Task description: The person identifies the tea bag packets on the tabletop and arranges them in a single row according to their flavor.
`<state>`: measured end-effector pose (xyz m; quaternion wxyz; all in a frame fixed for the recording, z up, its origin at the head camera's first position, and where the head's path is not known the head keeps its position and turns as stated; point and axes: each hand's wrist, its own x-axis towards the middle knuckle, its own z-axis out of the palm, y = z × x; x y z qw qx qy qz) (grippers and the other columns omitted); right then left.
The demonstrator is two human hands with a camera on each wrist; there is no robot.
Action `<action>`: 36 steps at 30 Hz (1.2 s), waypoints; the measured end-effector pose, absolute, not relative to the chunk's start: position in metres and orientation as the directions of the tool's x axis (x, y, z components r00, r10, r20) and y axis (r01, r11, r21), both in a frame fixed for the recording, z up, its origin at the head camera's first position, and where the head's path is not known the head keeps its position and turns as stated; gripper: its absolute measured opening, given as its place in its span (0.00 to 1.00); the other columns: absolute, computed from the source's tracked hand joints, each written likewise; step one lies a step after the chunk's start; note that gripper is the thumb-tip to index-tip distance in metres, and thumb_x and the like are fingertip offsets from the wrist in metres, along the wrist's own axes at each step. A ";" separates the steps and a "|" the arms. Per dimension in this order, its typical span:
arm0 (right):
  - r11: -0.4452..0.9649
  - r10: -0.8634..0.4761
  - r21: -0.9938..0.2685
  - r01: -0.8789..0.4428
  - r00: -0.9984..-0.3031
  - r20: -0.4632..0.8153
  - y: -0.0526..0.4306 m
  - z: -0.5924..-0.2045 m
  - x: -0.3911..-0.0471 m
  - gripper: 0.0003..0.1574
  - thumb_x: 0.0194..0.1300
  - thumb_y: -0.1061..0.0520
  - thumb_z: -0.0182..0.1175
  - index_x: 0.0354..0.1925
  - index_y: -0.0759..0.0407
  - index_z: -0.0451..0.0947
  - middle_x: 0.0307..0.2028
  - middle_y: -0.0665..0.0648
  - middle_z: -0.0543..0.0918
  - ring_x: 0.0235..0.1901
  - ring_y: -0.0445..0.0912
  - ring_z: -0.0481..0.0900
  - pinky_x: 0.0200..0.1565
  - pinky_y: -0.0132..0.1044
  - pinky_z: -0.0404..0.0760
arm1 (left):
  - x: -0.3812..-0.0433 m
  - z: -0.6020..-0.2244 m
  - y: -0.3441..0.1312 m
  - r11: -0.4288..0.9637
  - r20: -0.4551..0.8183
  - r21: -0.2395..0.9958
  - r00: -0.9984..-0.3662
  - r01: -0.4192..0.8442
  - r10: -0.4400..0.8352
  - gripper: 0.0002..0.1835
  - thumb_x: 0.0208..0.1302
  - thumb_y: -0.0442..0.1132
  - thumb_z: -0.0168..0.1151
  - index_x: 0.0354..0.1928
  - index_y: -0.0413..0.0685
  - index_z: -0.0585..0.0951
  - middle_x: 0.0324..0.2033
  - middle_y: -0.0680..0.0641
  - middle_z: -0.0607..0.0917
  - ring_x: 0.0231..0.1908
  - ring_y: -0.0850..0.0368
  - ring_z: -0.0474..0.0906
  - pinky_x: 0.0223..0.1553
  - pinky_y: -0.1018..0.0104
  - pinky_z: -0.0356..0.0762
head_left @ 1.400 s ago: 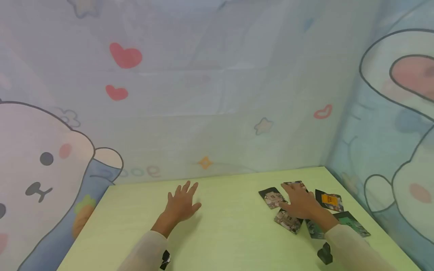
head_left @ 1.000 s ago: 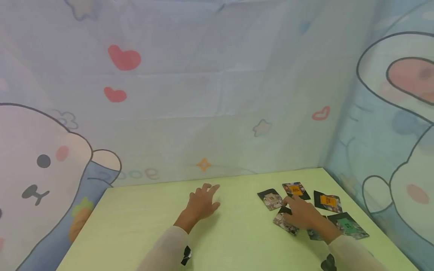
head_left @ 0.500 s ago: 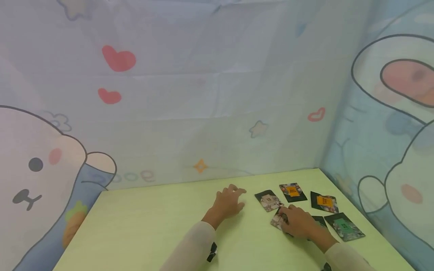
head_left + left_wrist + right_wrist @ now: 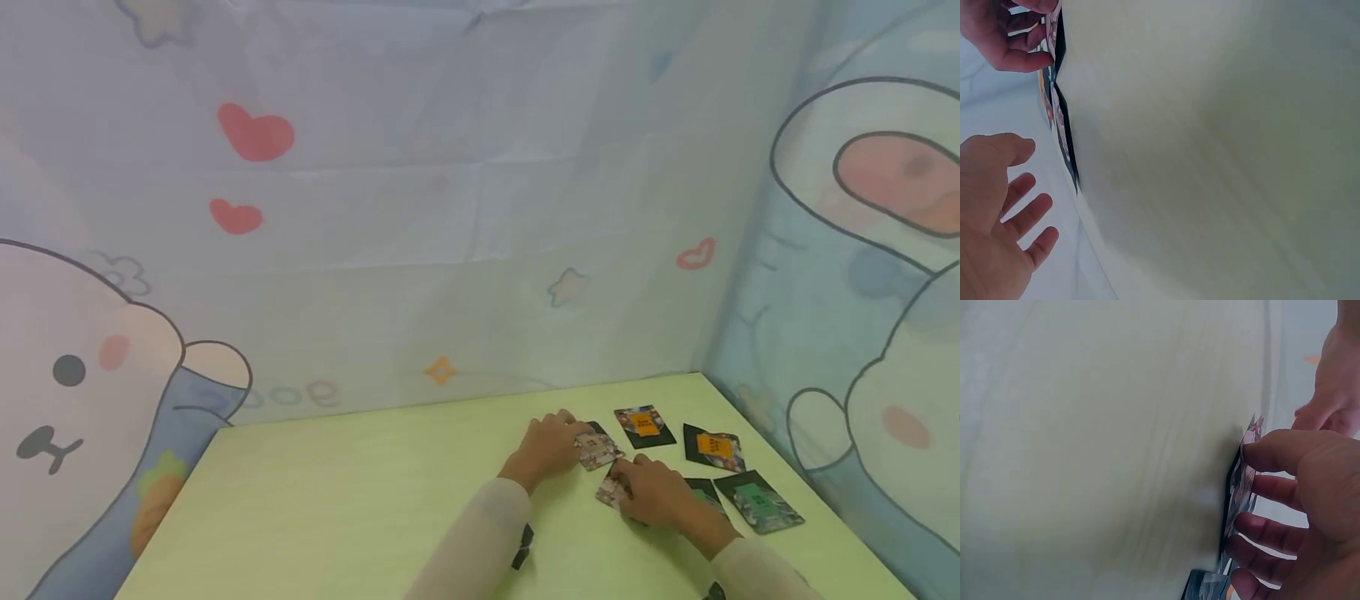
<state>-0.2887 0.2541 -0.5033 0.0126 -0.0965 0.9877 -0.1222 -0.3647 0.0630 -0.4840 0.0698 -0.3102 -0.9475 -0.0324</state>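
Note:
At the right of the table lie flat dark printed packets. My left hand (image 4: 551, 446) is at the left edge of a pale-labelled packet (image 4: 598, 451). In the left wrist view its fingers are loosely spread, with a gap between them and the packet (image 4: 1060, 125). My right hand (image 4: 656, 492) grips a second pale-labelled packet (image 4: 609, 492) just in front. In the right wrist view the thumb and fingertips bear on this packet (image 4: 1244, 481); the hand hides part of it in the head view.
Two orange-labelled packets, one at the back (image 4: 645, 426) and one at the right (image 4: 714, 447), lie beyond the hands. A green-labelled packet (image 4: 759, 502) lies right of my right forearm, with another (image 4: 705, 493) partly covered. Printed cloth (image 4: 420, 208) stands behind the yellow-green table (image 4: 315, 500).
My left hand has moved right across the table to the left pale-labelled packet. My right hand has come down onto the front pale-labelled packet, its fingers curling. The view has shifted slightly right.

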 end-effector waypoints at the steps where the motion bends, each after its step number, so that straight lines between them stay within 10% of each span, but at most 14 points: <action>1: 0.951 -0.194 -0.246 -0.189 -0.981 0.002 0.253 -0.503 -0.288 0.19 0.57 0.55 0.67 0.49 0.48 0.80 0.39 0.55 0.79 0.32 0.48 0.72 0.33 0.51 0.74 | -0.366 -0.484 0.066 0.804 0.141 0.003 -0.796 0.595 0.589 0.20 0.74 0.51 0.59 0.65 0.75 0.78 0.59 0.57 0.80 0.54 0.56 0.80 0.52 0.57 0.78; 17: 0.939 -0.173 -0.297 -0.174 -0.984 0.029 0.246 -0.502 -0.277 0.18 0.57 0.57 0.68 0.46 0.44 0.79 0.39 0.53 0.77 0.33 0.50 0.72 0.33 0.51 0.73 | -0.373 -0.484 0.090 0.665 0.009 -0.173 -0.674 0.727 0.739 0.18 0.69 0.48 0.65 0.58 0.79 0.83 0.56 0.64 0.84 0.54 0.62 0.81 0.50 0.66 0.84; 36: 0.957 -0.142 -0.254 -0.140 -0.990 0.013 0.250 -0.501 -0.284 0.17 0.56 0.55 0.68 0.46 0.43 0.80 0.40 0.53 0.77 0.36 0.50 0.73 0.37 0.55 0.72 | -0.377 -0.487 0.094 0.790 -0.026 0.010 -0.790 0.613 0.613 0.16 0.71 0.51 0.62 0.55 0.83 0.84 0.53 0.57 0.85 0.48 0.58 0.82 0.47 0.62 0.84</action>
